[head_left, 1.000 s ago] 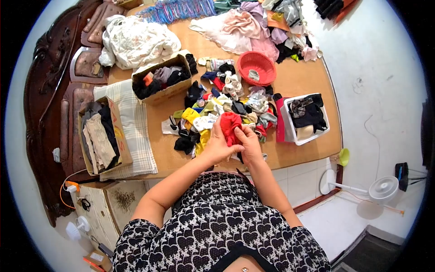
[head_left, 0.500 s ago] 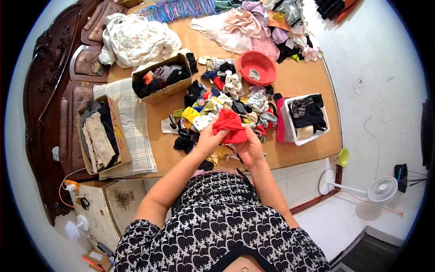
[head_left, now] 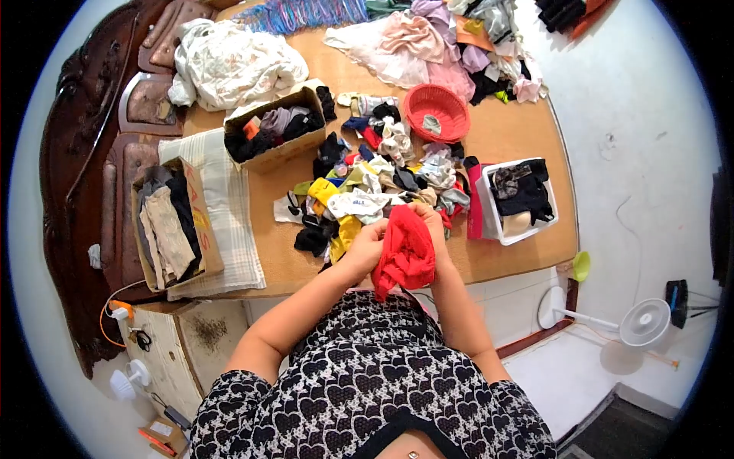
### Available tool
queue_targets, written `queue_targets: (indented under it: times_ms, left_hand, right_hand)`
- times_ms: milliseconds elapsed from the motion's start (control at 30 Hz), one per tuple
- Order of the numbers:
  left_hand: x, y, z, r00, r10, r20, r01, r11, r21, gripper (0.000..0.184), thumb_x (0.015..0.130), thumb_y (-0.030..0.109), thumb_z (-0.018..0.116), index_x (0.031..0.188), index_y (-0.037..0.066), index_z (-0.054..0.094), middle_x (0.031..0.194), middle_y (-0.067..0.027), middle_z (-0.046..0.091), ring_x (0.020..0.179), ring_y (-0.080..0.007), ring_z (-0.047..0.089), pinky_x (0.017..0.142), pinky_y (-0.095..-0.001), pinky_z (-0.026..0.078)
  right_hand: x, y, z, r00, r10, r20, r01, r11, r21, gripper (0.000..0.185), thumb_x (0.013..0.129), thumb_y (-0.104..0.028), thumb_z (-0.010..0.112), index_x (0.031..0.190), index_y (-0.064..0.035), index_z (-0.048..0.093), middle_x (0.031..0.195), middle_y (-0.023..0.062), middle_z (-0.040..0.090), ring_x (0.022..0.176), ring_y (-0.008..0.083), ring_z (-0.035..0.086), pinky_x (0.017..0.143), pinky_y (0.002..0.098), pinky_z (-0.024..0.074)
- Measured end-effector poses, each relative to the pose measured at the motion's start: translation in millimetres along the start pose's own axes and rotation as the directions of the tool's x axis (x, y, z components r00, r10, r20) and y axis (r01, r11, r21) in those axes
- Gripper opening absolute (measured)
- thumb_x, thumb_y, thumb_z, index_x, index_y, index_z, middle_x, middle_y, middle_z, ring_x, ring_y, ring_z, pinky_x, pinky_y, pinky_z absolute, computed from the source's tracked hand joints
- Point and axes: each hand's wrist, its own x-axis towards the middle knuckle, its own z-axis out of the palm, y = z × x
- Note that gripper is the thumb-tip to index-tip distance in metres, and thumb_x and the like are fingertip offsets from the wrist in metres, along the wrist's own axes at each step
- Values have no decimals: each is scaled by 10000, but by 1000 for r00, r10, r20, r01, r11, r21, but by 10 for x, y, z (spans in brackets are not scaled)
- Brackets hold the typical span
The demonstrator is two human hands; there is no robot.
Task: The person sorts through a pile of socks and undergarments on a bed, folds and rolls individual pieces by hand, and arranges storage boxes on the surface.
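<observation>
A red cloth garment (head_left: 405,252) hangs between my two hands, close to my body at the bed's near edge. My left hand (head_left: 367,246) grips its left side, fingers closed. On the upper right side of it is my right hand (head_left: 430,223), also closed on the fabric and partly hidden behind it. The garment's exact kind does not show. Just beyond my hands lies a loose pile of socks and small clothes (head_left: 363,203), in white, yellow, black, grey and other colours.
Cardboard boxes of clothes stand left (head_left: 210,241) and back left (head_left: 283,153). A red plastic basket (head_left: 451,96) sits behind the pile; a white bin (head_left: 526,231) of dark clothes is right. White bedding (head_left: 237,65) and more clothes (head_left: 428,46) lie at the back.
Both hands have drawn the red garment toward my body and slightly right. It was bunched up over the pile; now it hangs down longer and more spread out.
</observation>
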Motion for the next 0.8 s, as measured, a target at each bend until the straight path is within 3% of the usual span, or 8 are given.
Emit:
queue_targets:
  times_ms: [67,200,267,367,533,633,700,800]
  left_hand:
    - [-25,11,-17,989,-148,21,147,938,-314,257,897,146,550,1123,25,566,1044,-54,617,899,-116,597,790,-257,490]
    - [-175,71,-24,945,-311,103,308,735,-604,378,946,239,457,1272,49,438,1226,-100,528,1082,-174,538,934,-334,433]
    - [-182,36,-96,916,-329,230,396,643,-655,466,932,272,477,1330,59,360,1313,-97,456,1172,-186,476,992,-346,382]
    - [-177,123,-96,970,-143,195,201,925,-323,517,875,255,572,1306,32,393,1268,-110,499,1134,-184,513,967,-334,409]
    - [-16,76,-299,975,-223,2,207,903,-376,419,859,158,574,1235,8,468,1163,-88,572,998,-163,590,891,-299,455]
    - [22,42,-397,978,-202,-48,192,968,-164,414,840,147,598,1211,5,483,1142,-88,582,993,-176,590,890,-303,449]
    - [40,72,-354,990,140,-27,-114,891,440,416,792,142,645,1168,27,511,1096,-95,605,991,-192,591,879,-304,447]
    - [39,342,-112,945,326,-25,-218,686,694,430,733,133,680,1127,46,530,1039,-123,614,991,-214,592,874,-307,448]
  right_hand:
    - [-18,15,43,994,108,-31,-84,897,434,112,895,-99,484,828,-54,562,767,18,595,645,119,573,584,248,490]
    - [-38,465,-154,993,-29,-116,65,945,320,143,914,-119,428,852,-69,546,771,27,585,648,147,581,583,267,499]
    - [-61,338,-121,949,192,-249,-65,894,442,174,924,-142,390,862,-76,538,785,42,588,654,163,588,587,286,508]
    - [-73,176,-125,966,179,-188,-97,921,379,195,925,-166,397,918,-52,556,834,65,615,705,170,615,631,297,528]
    - [4,28,-169,973,213,-87,-173,926,336,187,929,-141,449,978,-6,570,932,94,644,793,178,640,701,302,538]
    - [3,-50,-232,984,168,-65,-139,938,318,179,925,-138,478,996,-5,573,916,74,643,777,152,631,712,292,530]
    - [-23,-136,-190,992,124,-34,-114,971,208,160,912,-127,506,978,-11,594,890,41,634,740,102,596,685,250,498]
    - [-55,-296,-19,988,121,95,-105,981,-160,144,886,-125,551,934,-6,616,868,20,620,728,71,559,673,219,463]
